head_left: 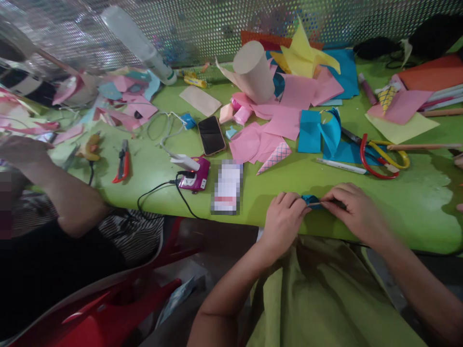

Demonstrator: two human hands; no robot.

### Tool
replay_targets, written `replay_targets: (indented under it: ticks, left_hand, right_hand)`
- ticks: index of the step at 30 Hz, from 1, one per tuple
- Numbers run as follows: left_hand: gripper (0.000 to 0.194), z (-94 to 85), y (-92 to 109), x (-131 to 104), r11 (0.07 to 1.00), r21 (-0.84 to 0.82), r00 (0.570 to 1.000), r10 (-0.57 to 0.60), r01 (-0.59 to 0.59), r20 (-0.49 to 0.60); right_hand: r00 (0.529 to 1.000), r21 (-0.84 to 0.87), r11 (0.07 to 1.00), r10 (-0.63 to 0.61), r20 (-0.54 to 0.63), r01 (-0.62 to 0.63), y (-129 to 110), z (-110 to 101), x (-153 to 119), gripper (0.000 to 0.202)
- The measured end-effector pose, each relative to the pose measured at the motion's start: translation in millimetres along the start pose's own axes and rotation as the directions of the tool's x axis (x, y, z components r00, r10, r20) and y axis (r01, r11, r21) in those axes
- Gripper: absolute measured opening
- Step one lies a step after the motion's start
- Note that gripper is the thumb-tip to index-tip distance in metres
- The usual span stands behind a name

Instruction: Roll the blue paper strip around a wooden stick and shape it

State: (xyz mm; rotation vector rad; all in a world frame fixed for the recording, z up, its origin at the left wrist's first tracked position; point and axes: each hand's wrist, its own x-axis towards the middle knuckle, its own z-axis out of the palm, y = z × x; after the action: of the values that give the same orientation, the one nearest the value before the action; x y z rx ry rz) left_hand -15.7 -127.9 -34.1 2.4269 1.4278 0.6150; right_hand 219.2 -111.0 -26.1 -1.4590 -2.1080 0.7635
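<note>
Lower right: left hand (pixel 284 219) and right hand (pixel 356 212) both pinch a small folded blue paper piece (pixel 311 199) over a smooth green tabletop (pixel 415 207), near edge. Pink paper sheets (pixel 280 120), upper centre. Perforated silvery screen (pixel 198 29) spans frame top.

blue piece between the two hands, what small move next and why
Perhaps press along the blue piece with the right hand, while the left hand steadies it: the two hands' fingers hold it at opposite ends.
</note>
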Motion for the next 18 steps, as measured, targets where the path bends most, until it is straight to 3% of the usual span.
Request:
replay_targets:
  ticks: [4, 11, 18]
  left_hand:
    - [0.025, 1.0, -1.2, 3.5, 1.000, 0.027, 1.000, -0.001, 0.000, 0.018]
    - [0.024, 1.3, -3.3, 8.2, 1.000, -0.005, 0.997, -0.025, 0.025, 0.067]
    - [0.010, -4.3, -7.1, 4.8, 0.995, -0.088, 0.994, -0.035, 0.044, 0.108]
  right_hand:
    - [0.999, -0.010, 0.999, 0.034, 0.038, -0.034, -1.9, -1.2, 7.4, 0.019]
    - [0.999, -0.004, 1.000, 0.021, -0.027, -0.021, -4.6, 0.8, 8.6, 0.016]
    - [0.997, 0.008, 0.999, -0.032, -0.067, 0.033, -0.4, 1.9, 0.8, 0.026]
